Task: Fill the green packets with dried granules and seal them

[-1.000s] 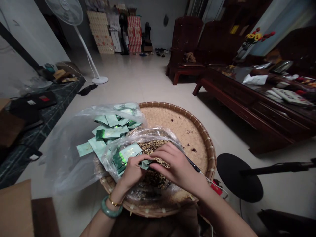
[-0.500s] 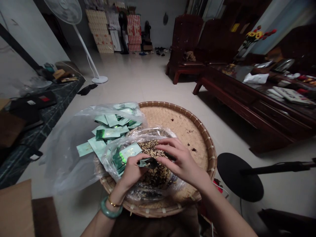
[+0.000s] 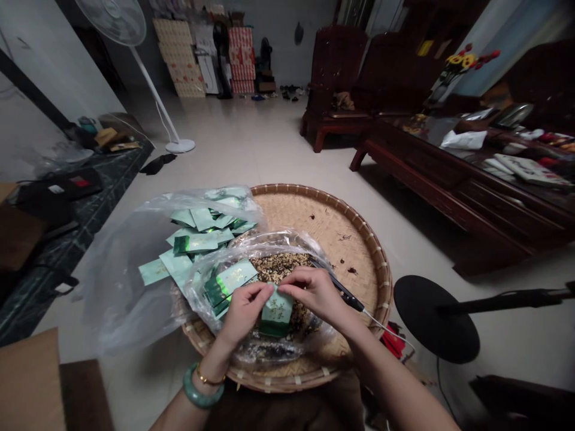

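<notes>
My left hand (image 3: 242, 308) and my right hand (image 3: 314, 293) pinch the top corners of one small green packet (image 3: 276, 312), which hangs upright between them. They hover over a heap of brown loose tea (image 3: 281, 269) lying in a clear plastic bag on a round woven bamboo tray (image 3: 341, 227). Just left of my left hand, more green packets (image 3: 229, 281) lie inside the same bag. A second clear bag (image 3: 135, 269) at the tray's left edge holds several flat green packets (image 3: 197, 236). A thin dark tool with a white cord (image 3: 348, 296) lies under my right wrist.
A black round stand base (image 3: 431, 320) with a dark pole sits right of the tray. Along the right runs a long dark wooden table (image 3: 453, 191) with clutter on top. A dark bench (image 3: 81, 203) is at left, a white fan (image 3: 148, 78) behind it, and stacked cartons (image 3: 193, 57) at the far wall.
My right hand left the tea heap and came to the packet. The packet, earlier held folded in my left hand, now hangs upright, pinched by both hands.
</notes>
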{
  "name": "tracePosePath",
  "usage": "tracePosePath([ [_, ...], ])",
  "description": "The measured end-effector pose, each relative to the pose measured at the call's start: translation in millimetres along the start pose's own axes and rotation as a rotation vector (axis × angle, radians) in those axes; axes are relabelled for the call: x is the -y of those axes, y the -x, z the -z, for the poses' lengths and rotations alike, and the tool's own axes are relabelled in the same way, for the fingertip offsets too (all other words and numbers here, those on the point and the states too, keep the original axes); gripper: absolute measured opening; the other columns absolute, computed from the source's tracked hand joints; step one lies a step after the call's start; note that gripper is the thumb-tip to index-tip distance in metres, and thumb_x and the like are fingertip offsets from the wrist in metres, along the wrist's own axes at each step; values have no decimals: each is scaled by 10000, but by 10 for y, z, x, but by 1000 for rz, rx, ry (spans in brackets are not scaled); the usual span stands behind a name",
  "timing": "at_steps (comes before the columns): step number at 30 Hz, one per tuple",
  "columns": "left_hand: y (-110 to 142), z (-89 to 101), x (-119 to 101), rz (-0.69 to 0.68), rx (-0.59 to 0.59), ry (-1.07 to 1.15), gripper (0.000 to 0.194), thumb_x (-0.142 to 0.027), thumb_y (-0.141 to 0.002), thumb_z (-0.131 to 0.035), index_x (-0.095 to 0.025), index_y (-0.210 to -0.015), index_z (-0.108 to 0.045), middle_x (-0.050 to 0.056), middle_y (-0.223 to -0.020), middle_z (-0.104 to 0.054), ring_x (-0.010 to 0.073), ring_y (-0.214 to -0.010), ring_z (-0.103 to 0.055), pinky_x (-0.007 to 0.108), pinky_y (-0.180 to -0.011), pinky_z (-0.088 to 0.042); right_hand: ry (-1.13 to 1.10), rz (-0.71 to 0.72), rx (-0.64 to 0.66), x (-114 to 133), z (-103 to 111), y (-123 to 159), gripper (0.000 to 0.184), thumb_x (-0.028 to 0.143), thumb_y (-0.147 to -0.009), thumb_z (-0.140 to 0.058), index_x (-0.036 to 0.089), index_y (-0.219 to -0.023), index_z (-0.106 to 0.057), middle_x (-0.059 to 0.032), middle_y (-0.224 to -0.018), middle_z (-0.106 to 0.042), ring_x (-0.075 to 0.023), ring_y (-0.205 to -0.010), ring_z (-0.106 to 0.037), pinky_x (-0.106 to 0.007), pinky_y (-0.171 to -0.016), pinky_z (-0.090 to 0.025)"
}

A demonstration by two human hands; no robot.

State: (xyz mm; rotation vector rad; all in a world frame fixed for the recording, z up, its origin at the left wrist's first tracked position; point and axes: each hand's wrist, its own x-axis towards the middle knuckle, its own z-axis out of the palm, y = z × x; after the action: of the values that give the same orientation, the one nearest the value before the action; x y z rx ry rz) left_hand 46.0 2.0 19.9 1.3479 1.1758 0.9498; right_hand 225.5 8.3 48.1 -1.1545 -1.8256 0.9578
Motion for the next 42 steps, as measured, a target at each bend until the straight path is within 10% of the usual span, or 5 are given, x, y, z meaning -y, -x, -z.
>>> tracePosePath([
  [6,29,-79,42,22,-108,93,315,-367,-719,-643,-131,-926,-674,43,-750,-707,175,-695,-646,251,-633,-510,10,-66,-31,-99,-68,12,130,294,-761,-713,171,-718,-714,-20,-688,-687,-139,-626,-608,-236,-570,-450],
  [17,3,15,234,-141,-83,-170,255,-183,-656,-666,-166,-907,-707,36,-869,-742,194,-809,-673,292,-776,-522,303,370,-80,80,-33,155,155,241,-847,-622,191,-990,-653,-103,-1034,-599,-241,-1044,-528,-427,-886,-479],
  [42,13,9,231,-219,-22,-281,396,-106,-633,-595,-173,-1012,-692,65,-997,-746,209,-873,-702,296,-803,-549,617,229,230,121,-163,19,91,236,-829,-649,201,-845,-733,-107,-1074,-590,-313,-1303,-344,-515,-1030,-373],
])
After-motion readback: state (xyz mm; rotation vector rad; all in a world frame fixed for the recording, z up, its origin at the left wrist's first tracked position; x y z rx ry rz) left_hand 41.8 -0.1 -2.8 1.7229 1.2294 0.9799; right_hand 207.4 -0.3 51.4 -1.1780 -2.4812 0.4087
